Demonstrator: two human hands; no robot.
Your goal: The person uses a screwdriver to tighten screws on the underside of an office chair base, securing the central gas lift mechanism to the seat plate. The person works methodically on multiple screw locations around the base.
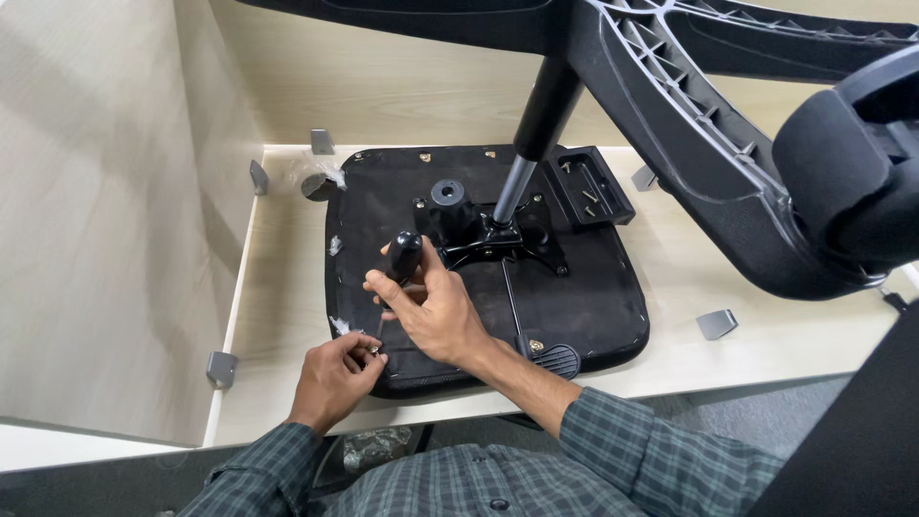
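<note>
Head view shows an upturned black fabric-covered chair seat (574, 287) lying on a pale wooden desk (287, 278) with partition walls on two sides. A black metal tilt mechanism plate (488, 235) already sits at the seat's middle, and a grey-and-black gas lift column (531, 144) rises from it to the black plastic star base (689, 105), which hangs overhead with a castor wheel (842, 182) at one leg. The right hand (431, 306) is wrapped around the black handle of a screwdriver (402, 258), its shaft pointing down to the seat's front left corner. The left hand (335, 373) pinches a small metal screw (369, 354) at that tip, fingers drawn narrow. Judging by this, the corner fastening is only being started. Brass-coloured inserts show at the other corners; whether they are filled I cannot tell. A small black tray of spare screws (589, 187) rests on the seat's far edge.
</note>
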